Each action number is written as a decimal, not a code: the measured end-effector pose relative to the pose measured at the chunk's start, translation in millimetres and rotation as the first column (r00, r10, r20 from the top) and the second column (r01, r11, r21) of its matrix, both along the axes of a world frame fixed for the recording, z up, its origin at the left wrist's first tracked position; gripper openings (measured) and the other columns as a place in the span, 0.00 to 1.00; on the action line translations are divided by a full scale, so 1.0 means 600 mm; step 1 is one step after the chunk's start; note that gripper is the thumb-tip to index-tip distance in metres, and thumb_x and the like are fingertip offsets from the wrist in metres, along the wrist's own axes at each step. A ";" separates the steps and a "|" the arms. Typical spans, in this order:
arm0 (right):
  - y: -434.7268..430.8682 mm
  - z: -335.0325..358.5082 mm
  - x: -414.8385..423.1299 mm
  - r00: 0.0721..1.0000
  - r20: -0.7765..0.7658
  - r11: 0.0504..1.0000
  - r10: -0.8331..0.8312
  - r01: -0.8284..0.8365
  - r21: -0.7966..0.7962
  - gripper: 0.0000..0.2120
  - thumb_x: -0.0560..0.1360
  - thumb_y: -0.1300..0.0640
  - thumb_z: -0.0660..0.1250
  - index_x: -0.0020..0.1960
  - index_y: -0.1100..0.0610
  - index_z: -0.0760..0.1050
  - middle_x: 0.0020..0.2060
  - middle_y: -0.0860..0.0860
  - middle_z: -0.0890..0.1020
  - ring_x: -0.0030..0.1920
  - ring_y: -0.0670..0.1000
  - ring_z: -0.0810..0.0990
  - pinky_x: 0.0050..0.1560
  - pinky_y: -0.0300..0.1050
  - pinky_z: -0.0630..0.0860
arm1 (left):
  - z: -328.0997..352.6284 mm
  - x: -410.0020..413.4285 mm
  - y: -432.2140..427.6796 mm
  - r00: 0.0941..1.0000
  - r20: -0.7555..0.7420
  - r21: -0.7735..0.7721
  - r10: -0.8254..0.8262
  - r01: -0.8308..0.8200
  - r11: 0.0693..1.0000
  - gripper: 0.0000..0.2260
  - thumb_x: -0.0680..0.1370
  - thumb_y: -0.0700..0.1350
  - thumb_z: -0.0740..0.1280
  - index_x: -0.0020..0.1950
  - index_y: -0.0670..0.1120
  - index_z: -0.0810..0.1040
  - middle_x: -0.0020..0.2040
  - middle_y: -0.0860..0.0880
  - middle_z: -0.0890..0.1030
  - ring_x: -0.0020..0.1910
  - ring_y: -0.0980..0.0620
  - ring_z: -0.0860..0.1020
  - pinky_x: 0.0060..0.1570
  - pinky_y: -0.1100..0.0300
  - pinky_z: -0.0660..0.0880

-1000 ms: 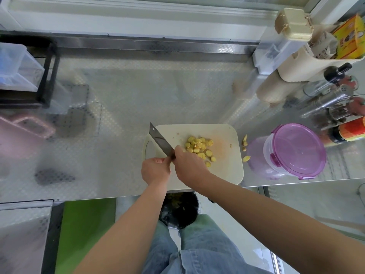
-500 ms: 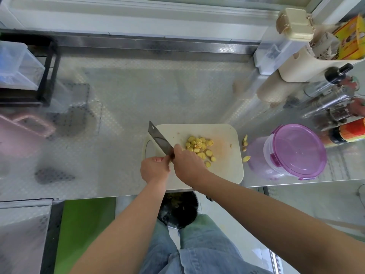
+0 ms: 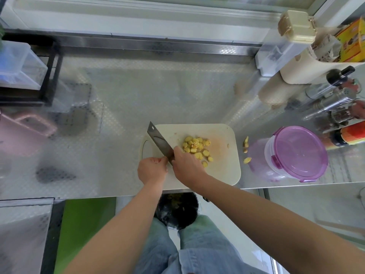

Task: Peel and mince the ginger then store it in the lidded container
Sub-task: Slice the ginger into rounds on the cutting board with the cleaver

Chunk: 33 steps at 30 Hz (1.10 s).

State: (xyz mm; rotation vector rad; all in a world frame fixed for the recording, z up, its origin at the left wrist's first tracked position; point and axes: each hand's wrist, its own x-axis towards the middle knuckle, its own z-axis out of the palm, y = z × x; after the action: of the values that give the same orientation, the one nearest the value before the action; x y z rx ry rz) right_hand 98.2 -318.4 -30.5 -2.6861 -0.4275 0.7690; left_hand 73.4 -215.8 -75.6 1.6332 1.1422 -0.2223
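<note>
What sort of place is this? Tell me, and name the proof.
Probably a kitchen: a steel counter, a board with sliced ginger and a knife, and seasoning bottles on the right.

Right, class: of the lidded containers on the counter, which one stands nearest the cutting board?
The purple-lidded container, just right of the cutting board. The beige-lidded box sits much farther back.

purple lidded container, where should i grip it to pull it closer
Probably wrap the container round its clear wall, just under the purple lid, coming from the cutting board side: the lid is wide and flat, and bottles crowd its far side.
</note>
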 end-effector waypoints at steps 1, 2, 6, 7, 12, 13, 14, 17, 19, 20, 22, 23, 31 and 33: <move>0.000 -0.001 -0.002 1.000 -0.003 1.000 -0.008 0.008 0.007 0.07 0.81 0.60 0.57 0.49 0.55 0.58 0.32 0.50 0.68 0.33 0.55 0.71 0.25 0.45 0.57 | -0.001 -0.002 0.004 1.000 -0.001 -0.009 -0.011 0.011 1.000 0.15 0.72 0.44 0.72 0.25 0.46 0.78 0.28 0.44 0.81 0.34 0.41 0.83 0.45 0.45 0.81; -0.001 0.000 -0.002 1.000 -0.001 1.000 -0.012 0.012 0.014 0.06 0.81 0.59 0.57 0.49 0.55 0.58 0.33 0.50 0.70 0.33 0.55 0.71 0.25 0.45 0.58 | 0.001 -0.001 0.007 1.000 0.000 -0.026 -0.014 0.014 1.000 0.15 0.72 0.43 0.72 0.25 0.46 0.77 0.28 0.45 0.81 0.34 0.41 0.82 0.46 0.45 0.81; -0.012 0.013 0.006 1.000 0.002 0.999 -0.009 0.009 0.032 0.05 0.82 0.56 0.56 0.53 0.57 0.61 0.39 0.55 0.74 0.36 0.57 0.71 0.27 0.46 0.57 | 0.002 -0.003 0.009 0.997 0.020 0.045 -0.078 0.077 0.996 0.14 0.72 0.45 0.73 0.28 0.50 0.76 0.34 0.44 0.83 0.37 0.42 0.83 0.47 0.45 0.81; -0.015 0.015 0.010 1.000 0.008 0.999 -0.021 0.021 0.041 0.05 0.82 0.56 0.55 0.54 0.58 0.62 0.40 0.57 0.76 0.37 0.58 0.72 0.28 0.46 0.59 | 0.003 -0.004 0.008 0.994 0.017 0.087 -0.107 0.105 0.991 0.12 0.72 0.46 0.73 0.31 0.52 0.76 0.37 0.45 0.84 0.39 0.43 0.83 0.48 0.47 0.80; -0.031 0.004 0.021 0.999 0.025 0.996 -0.044 0.042 0.079 0.06 0.81 0.56 0.56 0.50 0.56 0.60 0.37 0.56 0.74 0.38 0.61 0.77 0.31 0.47 0.63 | 0.007 -0.003 0.011 0.983 0.050 0.169 -0.174 0.164 0.972 0.09 0.71 0.44 0.73 0.35 0.54 0.76 0.40 0.49 0.84 0.40 0.45 0.83 0.48 0.47 0.80; -0.032 0.001 0.020 0.999 0.035 0.997 -0.033 0.030 0.072 0.07 0.81 0.56 0.56 0.49 0.55 0.58 0.35 0.55 0.72 0.37 0.61 0.75 0.31 0.47 0.63 | 0.009 -0.001 0.010 0.983 0.062 0.168 -0.175 0.163 0.972 0.08 0.71 0.44 0.73 0.36 0.54 0.76 0.40 0.48 0.84 0.40 0.45 0.83 0.48 0.47 0.80; -0.033 -0.003 0.018 0.999 0.045 0.998 -0.029 0.026 0.065 0.07 0.81 0.55 0.56 0.48 0.55 0.58 0.35 0.54 0.72 0.35 0.60 0.74 0.31 0.47 0.63 | 0.013 0.000 0.007 0.981 0.072 0.170 -0.178 0.164 0.972 0.07 0.71 0.45 0.73 0.36 0.53 0.77 0.40 0.48 0.84 0.40 0.45 0.83 0.48 0.47 0.80; -0.034 -0.010 0.015 0.997 0.065 0.997 -0.034 0.030 0.065 0.08 0.80 0.54 0.57 0.47 0.54 0.58 0.34 0.54 0.72 0.34 0.60 0.74 0.30 0.47 0.65 | 0.019 0.003 0.002 0.974 0.071 0.217 -0.215 0.195 0.956 0.05 0.73 0.48 0.73 0.39 0.51 0.78 0.40 0.48 0.84 0.40 0.46 0.83 0.48 0.50 0.78; -0.034 -0.011 0.016 0.998 0.055 0.997 -0.038 0.034 0.074 0.08 0.80 0.54 0.57 0.47 0.54 0.58 0.34 0.55 0.73 0.34 0.59 0.74 0.31 0.48 0.66 | 0.017 0.003 0.003 0.969 0.076 0.237 -0.236 0.212 0.948 0.06 0.73 0.50 0.73 0.41 0.51 0.78 0.40 0.49 0.84 0.41 0.46 0.83 0.47 0.50 0.78; -0.035 -0.011 0.017 0.998 0.047 0.995 -0.042 0.038 0.087 0.09 0.80 0.54 0.57 0.47 0.54 0.58 0.34 0.55 0.73 0.33 0.59 0.73 0.31 0.48 0.66 | 0.014 0.002 0.003 0.966 0.079 0.237 -0.245 0.221 0.946 0.06 0.73 0.50 0.73 0.42 0.52 0.77 0.40 0.49 0.84 0.41 0.47 0.83 0.47 0.50 0.79; -0.037 -0.009 0.018 0.998 0.044 0.993 -0.039 0.034 0.112 0.09 0.80 0.54 0.58 0.47 0.54 0.58 0.33 0.53 0.72 0.32 0.58 0.71 0.30 0.48 0.65 | 0.010 0.003 0.001 0.964 0.081 0.199 -0.253 0.233 0.952 0.07 0.73 0.52 0.73 0.39 0.53 0.77 0.38 0.49 0.84 0.40 0.47 0.83 0.47 0.48 0.79; -0.039 -0.006 0.019 0.999 0.041 0.993 -0.034 0.029 0.117 0.09 0.80 0.55 0.58 0.47 0.54 0.58 0.32 0.52 0.71 0.32 0.58 0.71 0.29 0.47 0.63 | 0.010 0.004 0.000 0.965 0.076 0.171 -0.250 0.234 0.957 0.09 0.73 0.52 0.73 0.37 0.53 0.76 0.36 0.49 0.84 0.39 0.46 0.83 0.47 0.48 0.79; -0.068 0.017 0.038 0.961 -0.072 0.917 -0.266 0.275 0.288 0.04 0.79 0.60 0.58 0.49 0.60 0.64 0.34 0.56 0.76 0.32 0.61 0.76 0.32 0.59 0.77 | 0.024 0.009 0.001 0.976 0.083 0.009 -0.203 0.203 0.979 0.06 0.72 0.44 0.74 0.37 0.45 0.80 0.32 0.45 0.82 0.30 0.48 0.78 0.43 0.47 0.81; -0.079 0.021 0.045 0.949 -0.081 0.903 -0.305 0.315 0.293 0.05 0.79 0.60 0.57 0.49 0.62 0.64 0.36 0.61 0.78 0.33 0.63 0.77 0.32 0.62 0.77 | 0.024 0.013 0.003 0.932 0.019 0.146 -0.362 0.355 0.923 0.05 0.72 0.46 0.74 0.40 0.45 0.82 0.35 0.49 0.82 0.35 0.50 0.79 0.41 0.54 0.78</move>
State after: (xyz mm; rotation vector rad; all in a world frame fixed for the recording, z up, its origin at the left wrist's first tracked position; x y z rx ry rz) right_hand 124.9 -366.0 -18.0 -2.3679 -0.0915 0.5978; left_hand 81.3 -214.0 -61.3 1.9593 0.8308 -0.3441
